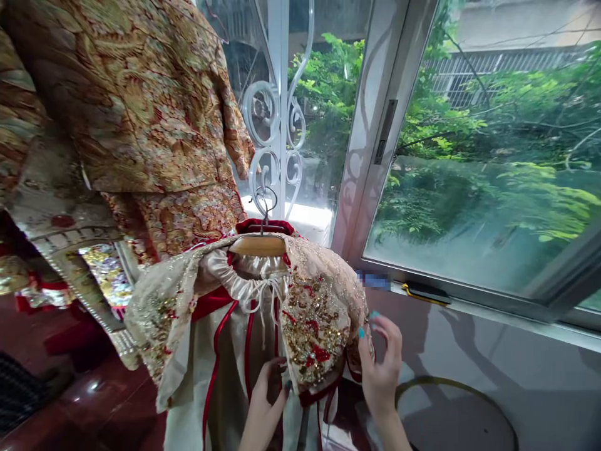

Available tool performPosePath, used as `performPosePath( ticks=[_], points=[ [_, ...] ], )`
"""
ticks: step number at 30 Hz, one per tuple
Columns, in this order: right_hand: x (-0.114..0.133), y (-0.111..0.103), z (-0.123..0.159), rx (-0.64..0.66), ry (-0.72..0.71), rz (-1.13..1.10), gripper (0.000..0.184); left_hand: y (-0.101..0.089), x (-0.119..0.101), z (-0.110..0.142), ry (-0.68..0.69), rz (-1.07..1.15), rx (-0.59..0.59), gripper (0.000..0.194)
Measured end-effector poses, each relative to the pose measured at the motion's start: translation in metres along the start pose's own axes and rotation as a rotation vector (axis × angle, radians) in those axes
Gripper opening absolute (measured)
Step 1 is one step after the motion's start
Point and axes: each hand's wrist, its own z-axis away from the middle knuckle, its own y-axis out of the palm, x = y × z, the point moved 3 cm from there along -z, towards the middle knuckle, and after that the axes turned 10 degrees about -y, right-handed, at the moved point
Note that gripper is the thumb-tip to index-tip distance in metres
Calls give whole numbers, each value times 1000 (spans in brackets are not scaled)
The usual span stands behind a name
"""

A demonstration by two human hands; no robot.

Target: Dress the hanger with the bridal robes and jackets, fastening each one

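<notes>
A cream jacket with gold sequins, beads and red embroidery hangs open on a wooden hanger. Under it is a pale garment with red piping and a white drawstring tied in a bow at its gathered neck. My left hand is closed at the lower front edge of the jacket, thumb and fingers on either side of that edge. Beside the jacket's sleeve on the right is my right hand, its fingers curved and apart, the thumb against the cloth. Turquoise nails show on its fingertips.
A large gold brocade garment hangs at the upper left, with other sequined clothes below it. White scrolled ironwork stands behind the hanger. A black-and-yellow tool lies on the window sill. A thin hoop leans against the wall.
</notes>
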Motion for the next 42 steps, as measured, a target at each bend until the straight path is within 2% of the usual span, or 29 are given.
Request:
performPosePath(
  ticks=[2, 3, 5, 7, 8, 9, 12, 16, 18, 20, 22, 25, 28, 30, 32, 34, 36, 38, 40, 42],
  points=[
    [26, 9, 19, -39, -92, 39, 28, -21, -41, 5, 122, -90, -123, 32],
    [39, 21, 25, 7, -139, 57, 31, -34, -62, 6, 187, -149, -244, 29],
    [57, 51, 31, 130, -206, 115, 40, -66, -98, 2, 318, -288, -600, 27],
    [65, 80, 28, 173, -247, 201, 40, -96, -120, -7, 388, -452, -907, 38],
    [66, 92, 25, 162, -265, 237, 37, -109, -125, -13, 395, -530, -983, 45],
    [64, 100, 20, 148, -279, 257, 36, -121, -127, -20, 390, -596, -1010, 51],
    [51, 104, 2, 196, -249, 194, 39, -152, -119, -35, 389, -688, -948, 53],
    [41, 76, -24, 396, -166, -10, 44, -173, -109, -39, 383, -644, -719, 36],
    [39, 59, -40, 414, -112, -73, 41, -174, -117, -40, 360, -635, -692, 34],
    [37, 47, -59, 367, -49, -100, 38, -172, -136, -42, 362, -633, -738, 33],
    [35, 45, -77, 375, -49, -91, 40, -168, -161, -47, 366, -660, -748, 31],
    [32, 48, -99, 486, -211, 12, 56, -167, -197, -54, 350, -718, -762, 26],
    [33, 43, -121, 431, -346, 70, 36, -172, -224, -57, 347, -687, -842, 22],
    [38, 39, -137, 353, -355, 26, 24, -173, -236, -63, 357, -645, -744, 19],
    [46, 40, -153, 296, -299, -54, 21, -172, -244, -71, 363, -536, -580, 26],
    [55, 46, -167, 244, -183, -141, 24, -172, -251, -75, 367, -366, -532, 33],
    [62, 55, -177, 157, -56, -220, 26, -170, -258, -74, 383, -231, -634, 36],
    [71, 63, -177, 77, 20, -278, 25, -161, -260, -67, 409, -203, -736, 37],
    [82, 72, -164, 123, 34, -325, 24, -146, -253, -59, 398, -332, -735, 35],
    [92, 79, -137, 314, -3, -330, 25, -128, -234, -51, 355, -588, -612, 28]
  ],
)
